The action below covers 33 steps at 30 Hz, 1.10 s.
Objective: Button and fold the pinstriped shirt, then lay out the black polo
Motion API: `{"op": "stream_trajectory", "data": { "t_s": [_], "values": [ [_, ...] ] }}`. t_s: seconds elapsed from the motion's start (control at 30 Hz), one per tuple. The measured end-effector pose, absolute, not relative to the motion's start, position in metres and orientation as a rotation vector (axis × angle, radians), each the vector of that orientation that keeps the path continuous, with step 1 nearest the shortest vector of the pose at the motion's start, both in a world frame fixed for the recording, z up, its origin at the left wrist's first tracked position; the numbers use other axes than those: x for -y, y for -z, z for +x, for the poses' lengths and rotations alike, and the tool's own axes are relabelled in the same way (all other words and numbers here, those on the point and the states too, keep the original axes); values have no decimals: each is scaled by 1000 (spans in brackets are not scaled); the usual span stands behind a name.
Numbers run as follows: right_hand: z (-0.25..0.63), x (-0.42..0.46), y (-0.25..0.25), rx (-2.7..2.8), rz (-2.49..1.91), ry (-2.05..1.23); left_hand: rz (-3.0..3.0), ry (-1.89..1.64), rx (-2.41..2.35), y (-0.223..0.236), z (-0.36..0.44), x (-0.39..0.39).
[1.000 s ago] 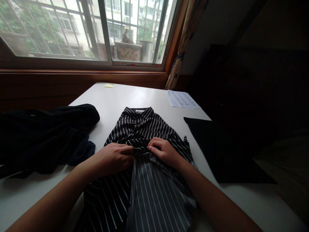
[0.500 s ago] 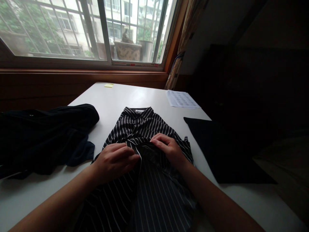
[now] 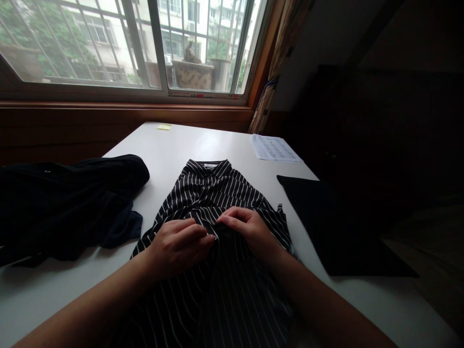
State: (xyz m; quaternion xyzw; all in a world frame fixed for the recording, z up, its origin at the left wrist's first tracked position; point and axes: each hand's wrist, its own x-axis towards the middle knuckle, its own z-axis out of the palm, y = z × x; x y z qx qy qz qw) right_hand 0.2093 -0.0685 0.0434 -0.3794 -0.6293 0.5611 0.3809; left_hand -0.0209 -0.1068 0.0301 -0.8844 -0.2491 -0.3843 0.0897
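Note:
A black shirt with white stripes (image 3: 213,188) lies front up on the white table, its collar pointing toward the window. Its front panels are parted below my hands, showing the darker inside of the fabric. My left hand (image 3: 183,244) is closed on the edge of the left front panel, fingers curled around the cloth. With thumb and fingertips, my right hand (image 3: 248,227) pinches the edge of the other panel. The two hands are close together over the middle of the shirt. Whether a button sits between the fingers is too small to tell.
A heap of dark clothing (image 3: 72,203) lies on the left of the white table (image 3: 203,140). On the right is a flat black cloth (image 3: 337,227). Printed papers (image 3: 274,148) and a yellow sticky note (image 3: 164,127) lie toward the far edge, below a barred window (image 3: 108,48).
My right hand has moved slightly left and down, and my left hand slightly right, so the fingertips are nearer each other. The shirt's front edges have come closer together.

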Motion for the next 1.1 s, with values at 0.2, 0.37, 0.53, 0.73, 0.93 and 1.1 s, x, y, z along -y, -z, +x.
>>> {"op": "stream_trajectory", "data": {
  "t_s": [0.2, 0.37, 0.53, 0.73, 0.93, 1.1],
  "values": [
    [204, 72, -42, 1690, -961, -1248, -2604, 1147, 821, -24, -13, 107],
    [208, 71, -42, 1702, -998, -1190, -2658, 1240, 1128, -15, -6, 103],
    [208, 70, -42, 1732, -980, -1197, -2890, 1237, 1176, -13, -7, 97],
    [207, 68, -39, 1815, -986, -1104, -2954, 1314, 1192, -17, -6, 92],
    [209, 67, -35, 1931, -960, -960, -2862, 1506, 1273, -24, -9, 91],
    [212, 66, -38, 1974, -977, -864, -2814, 1560, 1306, -24, -14, 88]
  ]
}}
